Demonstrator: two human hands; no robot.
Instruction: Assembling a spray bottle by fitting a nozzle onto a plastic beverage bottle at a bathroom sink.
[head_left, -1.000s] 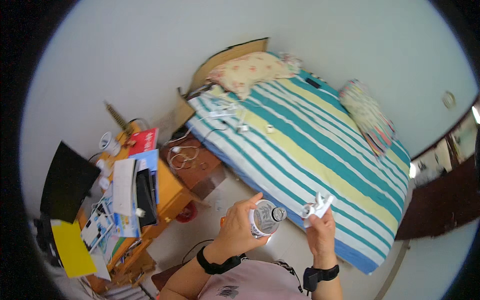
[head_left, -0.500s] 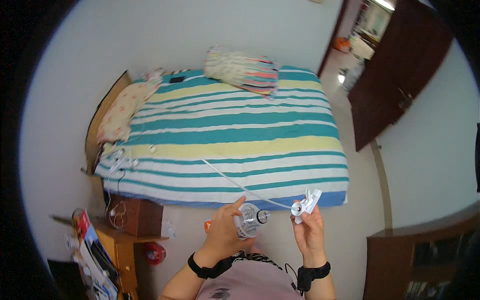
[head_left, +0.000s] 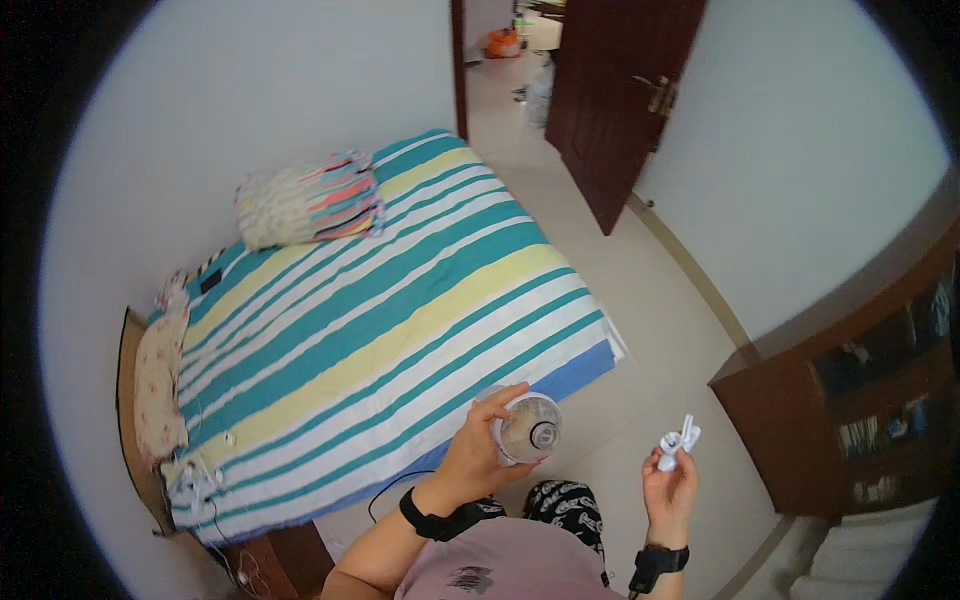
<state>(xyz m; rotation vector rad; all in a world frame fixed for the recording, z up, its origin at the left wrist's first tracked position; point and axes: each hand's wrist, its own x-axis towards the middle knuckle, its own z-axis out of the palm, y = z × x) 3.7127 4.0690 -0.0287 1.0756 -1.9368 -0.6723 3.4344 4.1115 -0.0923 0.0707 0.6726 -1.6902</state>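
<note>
My left hand is wrapped round a clear plastic bottle. The bottle's uncapped neck points up toward me, with a dark ring at its mouth. Off to the right, my right hand pinches a white spray head between thumb and fingers, apart from the bottle. Its round collar faces me; its long thin tube cannot be made out now. Black bands are strapped round both wrists.
A bed with a striped sheet fills the left and middle, holding a folded bundle of cloth and a pillow. An open brown door stands beyond its foot. A brown cabinet stands at the right.
My view has swung to the right, toward the cabinet. The spray head in my right hand is farther from the bottle, and its tube no longer shows. Both hands keep their hold.
</note>
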